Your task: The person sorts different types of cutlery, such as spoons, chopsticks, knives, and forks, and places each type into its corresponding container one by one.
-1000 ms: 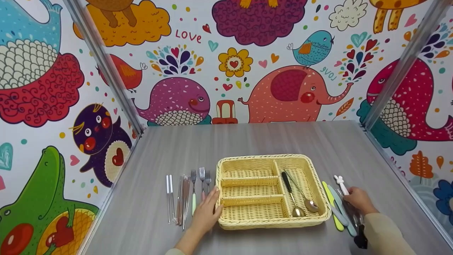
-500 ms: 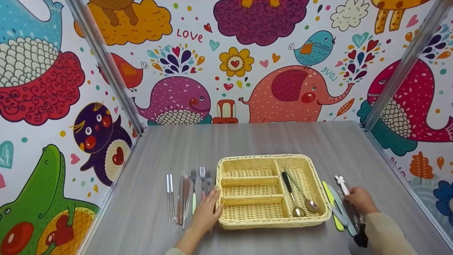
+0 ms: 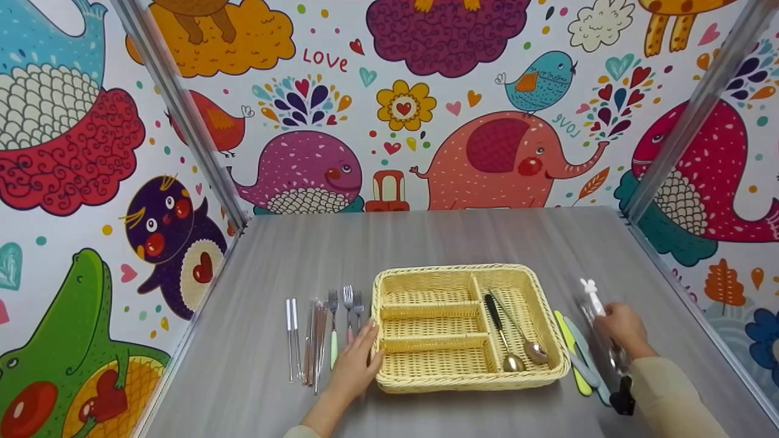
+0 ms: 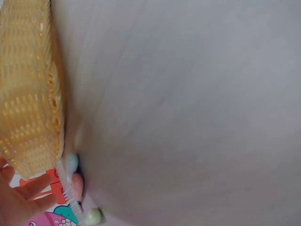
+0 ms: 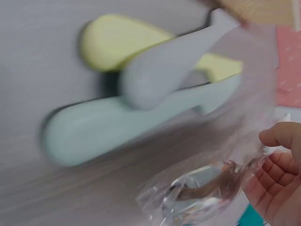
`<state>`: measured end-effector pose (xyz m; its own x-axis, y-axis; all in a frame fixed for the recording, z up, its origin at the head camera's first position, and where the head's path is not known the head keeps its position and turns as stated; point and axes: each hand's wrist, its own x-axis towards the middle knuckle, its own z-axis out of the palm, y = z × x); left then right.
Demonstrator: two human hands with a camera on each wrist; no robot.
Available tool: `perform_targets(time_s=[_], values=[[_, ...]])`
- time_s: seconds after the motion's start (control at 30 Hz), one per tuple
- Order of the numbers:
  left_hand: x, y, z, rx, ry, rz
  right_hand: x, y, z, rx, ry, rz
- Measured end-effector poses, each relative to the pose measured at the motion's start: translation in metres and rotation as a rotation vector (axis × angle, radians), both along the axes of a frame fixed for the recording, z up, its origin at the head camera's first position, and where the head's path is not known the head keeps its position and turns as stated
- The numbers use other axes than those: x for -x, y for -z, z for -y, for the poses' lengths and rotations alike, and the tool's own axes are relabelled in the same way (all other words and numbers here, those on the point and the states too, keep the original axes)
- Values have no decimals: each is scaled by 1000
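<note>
My right hand (image 3: pixel 625 328) pinches a spoon by its white handle (image 3: pixel 592 296), which has an animal-shaped tip. Clear plastic wraps the spoon; in the right wrist view its shiny bowl (image 5: pixel 200 193) hangs below the fingers, over the grey table. Just left of that hand lie a yellow-green knife (image 3: pixel 572 353), a mint knife (image 5: pixel 99 127) and a grey knife (image 5: pixel 160 70), overlapping each other. My left hand (image 3: pixel 353 365) touches the left side of the woven basket (image 3: pixel 468 383), its fingers extended along the wall. In the basket's right compartment are a black-handled spoon (image 3: pixel 513 363) and another spoon (image 3: pixel 535 352).
Left of the basket lie several forks (image 3: pixel 348 298), chopsticks with white ends (image 3: pixel 292 316) and a bundle of brownish chopsticks in clear wrap (image 3: pixel 314 340). Metal posts (image 3: pixel 675 115) and patterned walls (image 3: pixel 401 152) bound the table at the back and sides.
My right hand has drawn the wrapped spoon slightly away from the knives, to the right and farther back. The left hand and basket have stayed in place.
</note>
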<state>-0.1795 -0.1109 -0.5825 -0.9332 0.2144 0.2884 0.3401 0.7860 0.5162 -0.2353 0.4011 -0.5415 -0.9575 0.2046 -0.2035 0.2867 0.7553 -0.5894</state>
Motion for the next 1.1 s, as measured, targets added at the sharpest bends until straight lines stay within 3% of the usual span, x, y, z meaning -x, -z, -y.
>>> perform_targets(time_s=[0.17,0.33,0.53,0.63,0.73,0.97,1.1], values=[[0,0,1,2,-6,12,11,-28,22,-21,-68,-197],[0,-1,0,-3,-6,25,21,-53,54,75,-112,-267],[0,-1,0,-2,-12,26,27,-59,97,276,-176,-284],[-1,-1,0,-1,-11,36,28,-54,114,317,-218,-276],[-1,-1,-1,-3,-6,36,28,-46,127,296,-244,-262],[-1,-1,0,-3,4,5,26,-30,145,53,-288,-182],[0,-1,1,0,7,-40,27,-24,155,-14,-294,-101]])
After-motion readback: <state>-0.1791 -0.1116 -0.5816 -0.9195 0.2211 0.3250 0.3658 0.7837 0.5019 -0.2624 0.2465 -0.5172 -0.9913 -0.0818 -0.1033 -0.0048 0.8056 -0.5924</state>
